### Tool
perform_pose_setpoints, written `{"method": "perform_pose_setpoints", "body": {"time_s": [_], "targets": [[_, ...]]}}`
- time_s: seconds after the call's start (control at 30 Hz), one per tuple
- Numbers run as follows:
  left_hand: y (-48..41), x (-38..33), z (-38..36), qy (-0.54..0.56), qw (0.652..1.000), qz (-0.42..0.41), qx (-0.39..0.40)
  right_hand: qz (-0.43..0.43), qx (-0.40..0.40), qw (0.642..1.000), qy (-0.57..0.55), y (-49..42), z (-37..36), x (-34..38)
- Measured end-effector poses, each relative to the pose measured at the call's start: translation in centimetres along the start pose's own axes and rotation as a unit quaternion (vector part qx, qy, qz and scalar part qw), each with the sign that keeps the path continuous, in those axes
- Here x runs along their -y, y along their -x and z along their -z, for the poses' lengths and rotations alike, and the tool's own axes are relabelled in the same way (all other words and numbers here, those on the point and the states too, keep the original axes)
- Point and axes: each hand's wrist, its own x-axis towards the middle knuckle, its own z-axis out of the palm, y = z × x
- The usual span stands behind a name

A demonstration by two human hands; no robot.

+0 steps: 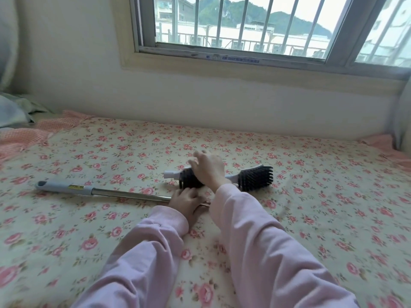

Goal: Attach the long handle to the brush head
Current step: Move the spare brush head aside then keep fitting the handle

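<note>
Head view: the long handle [124, 194] lies on the bed [311, 218], its grey plastic grip [64, 186] out to the left and its bare metal tube running right toward the person. Just beyond it lies the brush head [246, 177], black bristles to the right and a pale socket [171, 173] pointing left. The tube looks stiff, light and rather slick, so it is best held close to the joining end. The brush head's plastic body should be rigid, while its bristles would give, so the body is the place to grasp. The left hand [186, 202] has its fingers curled over the tube near its right end. The right hand [208, 168], slightly blurred, hovers with fingers spread over the brush head's middle, not clasping it.
</note>
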Motion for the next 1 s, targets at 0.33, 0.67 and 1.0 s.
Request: {"method": "perform_pose_setpoints", "body": {"time_s": [0.33,0.67,1.0], "targets": [[0.6,-0.8,0.5,-0.026,0.999,0.039,0.022,-0.117,0.147,0.965,0.182,2.7,1.8,-6.5],[0.6,-1.1,0.6,-0.009,0.999,0.032,0.009,-0.091,0.122,0.971,0.186,4.9,2.7,-6.6],[0.5,-0.8,1.0,0.002,0.998,0.022,-0.052,-0.063,0.077,0.979,0.177,8.8,4.0,-6.5]]}}
